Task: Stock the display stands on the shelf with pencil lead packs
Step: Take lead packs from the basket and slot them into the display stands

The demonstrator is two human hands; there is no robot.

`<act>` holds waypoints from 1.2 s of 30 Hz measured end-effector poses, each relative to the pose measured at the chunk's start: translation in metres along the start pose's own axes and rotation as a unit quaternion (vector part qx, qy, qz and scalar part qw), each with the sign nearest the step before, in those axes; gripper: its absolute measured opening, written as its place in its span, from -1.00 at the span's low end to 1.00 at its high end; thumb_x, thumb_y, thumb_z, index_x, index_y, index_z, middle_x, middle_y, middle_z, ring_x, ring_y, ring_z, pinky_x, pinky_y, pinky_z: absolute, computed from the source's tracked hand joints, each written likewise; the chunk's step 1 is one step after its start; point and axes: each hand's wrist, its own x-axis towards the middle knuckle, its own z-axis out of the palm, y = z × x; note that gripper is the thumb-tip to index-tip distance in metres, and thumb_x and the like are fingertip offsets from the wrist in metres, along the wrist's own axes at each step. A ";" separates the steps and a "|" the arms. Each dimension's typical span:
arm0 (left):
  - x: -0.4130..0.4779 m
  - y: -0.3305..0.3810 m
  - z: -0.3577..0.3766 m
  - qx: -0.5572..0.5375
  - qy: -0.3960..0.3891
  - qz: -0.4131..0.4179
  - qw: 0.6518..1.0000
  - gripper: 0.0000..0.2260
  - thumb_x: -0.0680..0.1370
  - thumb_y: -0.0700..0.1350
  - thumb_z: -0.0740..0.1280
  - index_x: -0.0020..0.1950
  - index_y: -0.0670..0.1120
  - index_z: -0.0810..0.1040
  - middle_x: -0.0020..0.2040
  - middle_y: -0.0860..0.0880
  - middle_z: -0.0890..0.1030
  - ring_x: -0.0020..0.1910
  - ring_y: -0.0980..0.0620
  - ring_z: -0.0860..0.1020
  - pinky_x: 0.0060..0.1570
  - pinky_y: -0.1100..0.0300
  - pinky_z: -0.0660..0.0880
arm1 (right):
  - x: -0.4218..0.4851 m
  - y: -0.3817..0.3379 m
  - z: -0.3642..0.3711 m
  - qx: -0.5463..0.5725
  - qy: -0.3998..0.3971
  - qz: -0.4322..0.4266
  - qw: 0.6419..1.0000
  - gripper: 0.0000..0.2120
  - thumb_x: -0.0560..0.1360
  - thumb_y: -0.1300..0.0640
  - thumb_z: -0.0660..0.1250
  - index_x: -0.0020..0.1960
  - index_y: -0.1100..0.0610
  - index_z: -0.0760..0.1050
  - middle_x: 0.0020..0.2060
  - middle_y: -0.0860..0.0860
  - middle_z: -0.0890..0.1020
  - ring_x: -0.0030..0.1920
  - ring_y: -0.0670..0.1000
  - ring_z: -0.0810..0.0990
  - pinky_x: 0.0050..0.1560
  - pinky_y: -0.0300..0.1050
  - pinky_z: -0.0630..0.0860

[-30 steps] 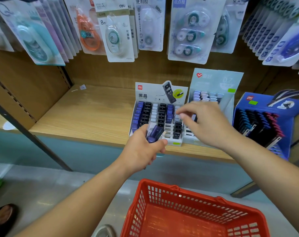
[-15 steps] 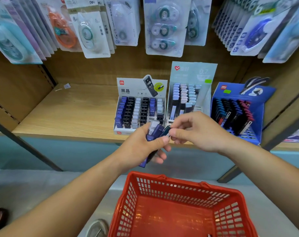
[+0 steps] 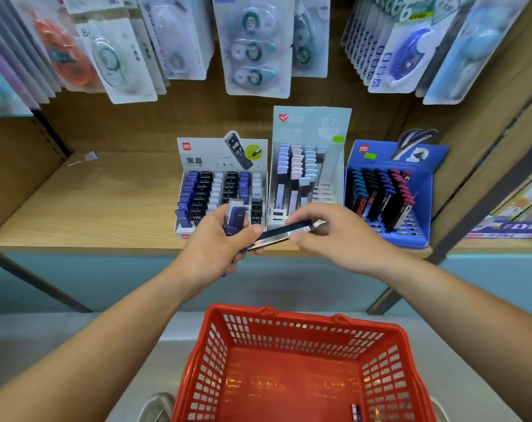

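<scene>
My left hand (image 3: 216,245) grips a small bunch of pencil lead packs (image 3: 235,217), purple and clear ones, just in front of the shelf edge. My right hand (image 3: 334,236) pinches one dark slim pack (image 3: 281,234) that lies sideways between both hands, its left end still at my left thumb. Behind them on the wooden shelf (image 3: 106,202) stand three display stands: a white one (image 3: 222,153) nearly full of purple, black and white packs, a pale grey one (image 3: 311,126) with empty front slots, and a blue one (image 3: 389,184) with dark packs.
A red plastic basket (image 3: 289,324) sits below my hands, with one small pack (image 3: 355,412) at its bottom. Blister-packed correction tapes (image 3: 252,47) hang above the stands. A dark shelf upright (image 3: 483,199) stands right of the blue stand.
My right hand came back from the stands to my left hand, took hold of one dark pack and is drawing it out to the right. The view moved closer.
</scene>
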 end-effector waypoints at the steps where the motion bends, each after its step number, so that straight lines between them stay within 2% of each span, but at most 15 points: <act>1: 0.000 0.002 0.004 -0.002 0.000 0.001 1.000 -0.80 0.62 -0.16 0.37 -0.09 -0.08 0.36 -0.34 -0.11 0.65 -0.45 0.04 0.32 -0.49 0.21 0.21 | -0.001 0.001 0.000 -0.035 -0.001 -0.014 0.999 -0.88 0.47 0.03 0.50 -0.04 -0.10 0.59 -0.16 -0.13 0.65 -0.21 -0.09 0.62 -0.12 -0.17 0.49; 4: 0.000 0.003 0.015 -0.008 0.001 0.001 1.000 -0.81 0.62 -0.15 0.37 -0.09 -0.09 0.37 -0.38 -0.09 0.60 -0.47 0.05 0.30 -0.51 0.23 0.20 | -0.004 0.002 0.000 -0.108 -0.006 -0.061 0.992 -0.84 0.49 -0.04 0.49 0.03 -0.07 0.61 -0.07 -0.14 0.68 -0.09 -0.17 0.59 -0.05 -0.22 0.45; 7: 0.002 0.004 0.019 -0.032 0.007 0.004 0.999 -0.80 0.63 -0.08 0.35 0.03 -0.19 0.41 -0.30 -0.13 0.63 -0.46 0.05 0.30 -0.51 0.24 0.19 | -0.006 0.005 0.001 -0.184 -0.026 -0.082 0.979 -0.80 0.60 -0.10 0.31 0.15 -0.07 0.62 -0.03 -0.07 0.71 -0.02 -0.02 0.62 0.02 -0.02 0.52; 9: 0.001 0.007 0.020 -0.050 0.004 0.012 0.999 -0.80 0.64 -0.03 0.31 0.05 -0.17 0.47 -0.30 -0.07 0.66 -0.46 0.05 0.30 -0.53 0.26 0.22 | -0.008 0.008 0.001 -0.198 -0.028 -0.086 0.976 -0.81 0.64 -0.13 0.21 0.06 -0.12 0.57 -0.12 -0.06 0.68 -0.09 0.02 0.60 -0.03 0.06 0.53; 11: 0.001 0.009 0.022 -0.083 -0.003 0.015 0.996 -0.74 0.62 0.05 0.29 0.03 -0.16 0.51 -0.24 -0.12 0.70 -0.47 0.06 0.30 -0.54 0.27 0.22 | -0.009 0.012 0.001 -0.173 -0.027 -0.079 0.981 -0.80 0.67 -0.08 0.16 -0.07 -0.13 0.50 -0.22 -0.08 0.67 -0.15 -0.03 0.60 -0.03 0.07 0.53; 13: 0.002 0.010 0.024 -0.113 -0.009 0.017 0.993 -0.71 0.60 0.06 0.30 0.04 -0.17 0.51 -0.14 -0.19 0.71 -0.48 0.07 0.29 -0.54 0.27 0.20 | -0.011 0.013 0.001 -0.121 -0.028 -0.054 0.991 -0.72 0.70 -0.01 0.11 -0.13 -0.09 0.48 -0.28 -0.09 0.70 -0.18 -0.10 0.64 0.02 0.04 0.54; 17: 0.005 0.010 0.032 -0.086 -0.013 0.036 0.996 -0.87 0.64 -0.19 0.32 0.08 -0.26 0.54 -0.22 -0.07 0.67 -0.47 0.08 0.27 -0.54 0.28 0.18 | -0.016 0.013 -0.002 0.035 -0.055 -0.013 0.998 -0.70 0.73 0.05 0.05 0.02 0.11 0.51 -0.29 0.04 0.73 -0.19 0.00 0.71 -0.01 -0.05 0.59; 19: 0.005 0.011 0.037 -0.082 -0.007 0.045 0.996 -0.91 0.63 -0.23 0.33 0.08 -0.25 0.55 -0.22 -0.08 0.66 -0.48 0.08 0.27 -0.53 0.27 0.17 | -0.020 0.012 -0.004 0.087 -0.072 0.001 0.994 -0.72 0.73 0.07 0.03 0.07 0.19 0.45 -0.25 0.11 0.73 -0.19 0.07 0.72 -0.06 -0.06 0.59; 21: 0.004 0.013 0.041 -0.075 -0.001 0.050 0.996 -0.92 0.63 -0.23 0.34 0.05 -0.25 0.53 -0.22 -0.10 0.66 -0.50 0.08 0.27 -0.53 0.26 0.16 | -0.022 0.013 -0.005 0.115 -0.076 0.009 0.990 -0.75 0.73 0.10 0.03 0.10 0.23 0.40 -0.19 0.11 0.73 -0.19 0.13 0.72 -0.06 0.03 0.55; 24: 0.001 0.015 0.050 -0.055 0.003 0.056 0.997 -0.95 0.62 -0.23 0.35 0.02 -0.20 0.51 -0.25 -0.08 0.65 -0.50 0.07 0.27 -0.53 0.26 0.18 | -0.025 0.014 -0.008 0.127 -0.052 0.010 0.990 -0.82 0.71 0.17 0.09 0.06 0.11 0.46 -0.11 0.05 0.71 -0.19 0.14 0.70 -0.11 0.01 0.49; 27: -0.003 0.018 0.060 -0.044 0.009 0.067 0.997 -0.93 0.62 -0.23 0.36 -0.06 -0.15 0.52 -0.28 -0.08 0.63 -0.49 0.06 0.27 -0.53 0.26 0.19 | -0.032 0.009 -0.013 0.148 -0.032 0.010 0.988 -0.85 0.69 0.18 0.16 0.13 0.02 0.48 -0.14 0.00 0.70 -0.19 0.16 0.70 -0.10 0.05 0.56; 30: -0.007 0.021 0.071 -0.038 0.003 0.071 0.997 -0.91 0.61 -0.22 0.37 -0.08 -0.13 0.52 -0.33 -0.05 0.61 -0.50 0.07 0.28 -0.52 0.25 0.19 | -0.043 0.006 -0.015 0.147 0.004 0.007 0.989 -0.92 0.67 0.11 0.22 0.12 0.11 0.45 -0.14 0.04 0.67 -0.23 0.20 0.70 -0.15 0.10 0.62; 32: -0.010 0.020 0.080 -0.020 -0.010 0.074 0.997 -0.91 0.60 -0.21 0.39 -0.08 -0.13 0.53 -0.34 -0.04 0.61 -0.50 0.08 0.29 -0.53 0.26 0.20 | -0.050 0.009 -0.018 0.155 0.025 0.004 0.988 -0.94 0.65 0.16 0.27 0.03 0.14 0.42 -0.15 0.10 0.65 -0.29 0.16 0.70 -0.23 0.10 0.63; 36: -0.012 0.011 0.094 0.054 -0.034 0.073 0.995 -0.94 0.60 -0.19 0.40 -0.04 -0.12 0.54 -0.33 -0.05 0.63 -0.50 0.07 0.29 -0.55 0.29 0.23 | -0.065 0.023 -0.039 0.151 0.059 -0.022 0.987 -0.80 0.62 0.31 0.26 0.07 0.01 0.43 -0.20 0.11 0.57 -0.28 0.08 0.68 -0.15 0.06 0.68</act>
